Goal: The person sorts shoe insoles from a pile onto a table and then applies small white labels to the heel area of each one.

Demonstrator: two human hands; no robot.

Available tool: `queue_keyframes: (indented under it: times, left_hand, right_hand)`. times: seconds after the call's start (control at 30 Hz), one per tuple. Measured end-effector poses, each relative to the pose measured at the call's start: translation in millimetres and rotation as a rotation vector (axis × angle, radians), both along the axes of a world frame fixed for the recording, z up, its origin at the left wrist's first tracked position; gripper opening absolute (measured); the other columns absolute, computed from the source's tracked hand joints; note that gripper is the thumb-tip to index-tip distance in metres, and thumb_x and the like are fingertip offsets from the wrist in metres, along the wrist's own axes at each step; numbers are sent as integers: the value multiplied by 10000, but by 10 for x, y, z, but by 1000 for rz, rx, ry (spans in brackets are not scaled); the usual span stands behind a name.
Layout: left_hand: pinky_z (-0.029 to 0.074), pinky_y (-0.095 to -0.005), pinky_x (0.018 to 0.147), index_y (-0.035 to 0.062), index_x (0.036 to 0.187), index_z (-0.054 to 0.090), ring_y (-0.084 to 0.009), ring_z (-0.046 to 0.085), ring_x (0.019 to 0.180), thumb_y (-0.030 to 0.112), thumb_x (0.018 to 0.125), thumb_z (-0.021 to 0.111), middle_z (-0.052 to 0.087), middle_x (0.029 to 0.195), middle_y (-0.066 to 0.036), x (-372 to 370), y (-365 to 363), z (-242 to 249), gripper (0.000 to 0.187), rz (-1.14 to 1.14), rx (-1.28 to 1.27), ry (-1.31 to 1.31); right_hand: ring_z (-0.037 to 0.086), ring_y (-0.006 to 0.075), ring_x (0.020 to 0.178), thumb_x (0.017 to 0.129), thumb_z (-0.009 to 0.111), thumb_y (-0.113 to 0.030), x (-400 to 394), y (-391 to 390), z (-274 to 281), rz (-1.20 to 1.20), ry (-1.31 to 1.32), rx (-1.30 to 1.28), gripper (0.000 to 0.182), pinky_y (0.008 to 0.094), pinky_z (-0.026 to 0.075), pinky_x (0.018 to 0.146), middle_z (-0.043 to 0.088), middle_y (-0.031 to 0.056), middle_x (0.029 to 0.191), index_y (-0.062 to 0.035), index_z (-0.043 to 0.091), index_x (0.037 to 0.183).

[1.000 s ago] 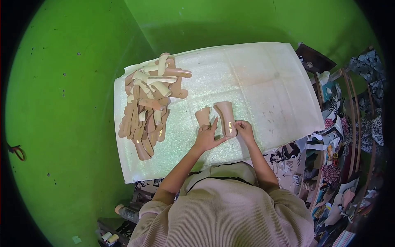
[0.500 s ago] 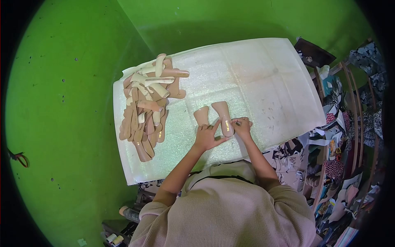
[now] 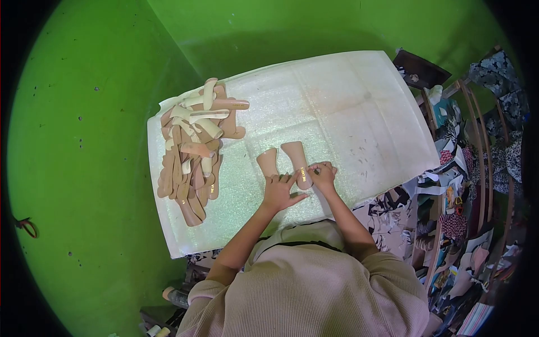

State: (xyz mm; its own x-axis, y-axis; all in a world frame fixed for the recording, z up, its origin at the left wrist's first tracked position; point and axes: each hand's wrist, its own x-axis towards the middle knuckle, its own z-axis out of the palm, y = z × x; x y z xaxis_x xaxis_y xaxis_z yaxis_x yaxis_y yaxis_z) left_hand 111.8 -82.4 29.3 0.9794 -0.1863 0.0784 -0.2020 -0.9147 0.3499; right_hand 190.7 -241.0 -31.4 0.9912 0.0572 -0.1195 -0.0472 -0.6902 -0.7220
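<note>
Two tan insole-shaped pieces lie side by side on the white-covered table [image 3: 359, 135]. My left hand [image 3: 278, 194] has its fingers spread, with the fingertips over the lower end of the left piece [image 3: 268, 162] and close to the other one. The right piece [image 3: 296, 157] bears gold lettering near its lower end. At that piece's right edge is my right hand [image 3: 323, 177], its fingers curled and pinched together; whatever is between them is too small to make out.
A heap of tan and cream pieces [image 3: 196, 149] covers the table's left part. Green walls [image 3: 101, 140] stand behind and at the left. At the right are wooden racks [image 3: 480, 151] with fabric and scraps, and a dark tray [image 3: 421, 70].
The view has shifted slightly, so the table and heap appear further left. My left hand's fingers have come a little closer together, and my right hand remains beside the lettered piece.
</note>
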Motion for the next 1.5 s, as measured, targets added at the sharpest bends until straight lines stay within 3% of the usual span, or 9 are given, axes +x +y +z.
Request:
queue_keyframes:
  times: [0.17, 0.27, 1.37, 1.5]
  left_hand:
    - [334, -485, 783, 144, 1233, 490, -314, 538, 792, 662, 687, 506, 602, 942, -141, -9, -21, 32, 753, -4, 41, -3]
    - [361, -402, 718, 155, 1200, 524, -289, 540, 740, 638, 675, 544, 599, 968, -107, -16, -24, 17, 713, -8, 116, -106]
    - [367, -417, 710, 125, 1168, 549, -289, 548, 768, 654, 680, 524, 593, 999, -148, -35, -118, -66, 720, 28, 177, -146]
    - [367, -403, 717, 125, 1205, 513, -279, 546, 776, 599, 711, 535, 590, 1006, -142, -41, -107, -35, 685, 24, 149, -124]
  right_hand:
    - [385, 291, 969, 668, 688, -253, -19, 25, 51, -13, -7, -16, 134, 372, 324, 860, 491, 96, 961, -140, 662, 734]
    - [382, 294, 973, 672, 689, -259, -31, 33, 34, -7, -12, -16, 145, 386, 325, 860, 487, 97, 973, -137, 654, 741]
    - [387, 305, 999, 698, 649, -256, -97, 108, 265, -1, -24, -124, 213, 434, 328, 834, 469, 104, 977, -95, 561, 806]
    - [385, 307, 994, 705, 642, -230, -113, 112, 287, -7, -60, -104, 224, 432, 326, 836, 468, 113, 956, -79, 540, 834]
